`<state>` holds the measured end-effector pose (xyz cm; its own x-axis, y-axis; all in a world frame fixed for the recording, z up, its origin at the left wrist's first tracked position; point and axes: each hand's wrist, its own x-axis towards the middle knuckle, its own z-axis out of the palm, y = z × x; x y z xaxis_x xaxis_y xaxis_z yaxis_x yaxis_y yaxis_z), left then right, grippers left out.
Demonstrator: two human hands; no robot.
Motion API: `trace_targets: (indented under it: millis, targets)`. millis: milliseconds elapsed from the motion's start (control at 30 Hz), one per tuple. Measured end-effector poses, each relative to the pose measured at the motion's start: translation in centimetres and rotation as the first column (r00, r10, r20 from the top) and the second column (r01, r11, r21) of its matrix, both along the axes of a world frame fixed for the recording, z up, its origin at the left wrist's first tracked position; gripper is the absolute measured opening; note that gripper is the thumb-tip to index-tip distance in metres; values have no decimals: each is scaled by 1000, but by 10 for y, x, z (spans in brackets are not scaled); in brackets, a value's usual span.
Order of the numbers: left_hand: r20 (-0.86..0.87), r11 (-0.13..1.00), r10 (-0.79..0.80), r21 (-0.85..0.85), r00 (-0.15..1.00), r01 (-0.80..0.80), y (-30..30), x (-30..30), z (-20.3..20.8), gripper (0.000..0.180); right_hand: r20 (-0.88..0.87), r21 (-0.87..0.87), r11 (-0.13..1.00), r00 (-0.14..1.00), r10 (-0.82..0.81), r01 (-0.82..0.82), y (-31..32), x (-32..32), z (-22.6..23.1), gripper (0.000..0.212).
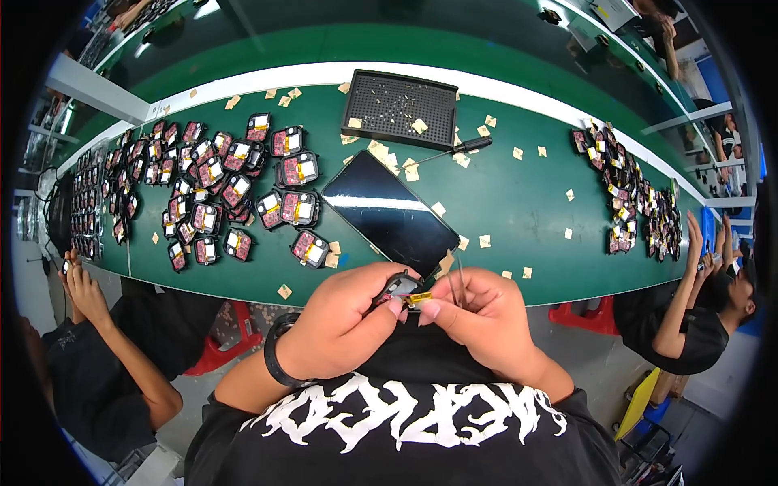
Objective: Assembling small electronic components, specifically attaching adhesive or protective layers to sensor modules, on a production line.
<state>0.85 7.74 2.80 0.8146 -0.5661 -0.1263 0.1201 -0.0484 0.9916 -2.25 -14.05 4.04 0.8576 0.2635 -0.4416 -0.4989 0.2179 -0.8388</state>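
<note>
Near the table's front edge my left hand [344, 320] is closed round a small black device housing [401, 285], its open side partly hidden by my fingers. Beside it my right hand [484, 320] is closed, thumb and forefinger pinching a yellow-taped part [420, 298] that meets the housing. Thin metal tweezers [460, 279] also stick up from that hand's fingers. A small tan paper square [446, 261] shows by the forefinger. Just beyond both hands lies a dark, glossy phone-shaped slab [393, 212], set at a slant.
Several housings with red boards [237, 190] crowd the left of the green table [519, 219]; more are heaped at the right [620, 190]. A black perforated tray [401, 105] and a screwdriver [470, 146] lie farther back, among scattered tan paper squares. People sit at both sides.
</note>
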Motion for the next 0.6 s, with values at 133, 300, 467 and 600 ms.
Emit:
trace_targets:
  millis: [133,300,467,600]
  targets:
    - [57,999,-23,33,998,21,-4,-1,0,26,95,-46,998,995,-40,44,0,-5,-5,13]
    - [-11,997,-28,74,1000,28,-6,0,3,23,186,-98,993,982,-42,61,5,-7,-5,18]
    - [17,998,-52,28,999,51,-4,1,0,24,365,-353,936,923,127,11,-2,0,0,28]
    - [-39,999,-47,-17,998,46,-4,-1,-4,24,676,-546,833,635,374,92,-7,9,-6,30]
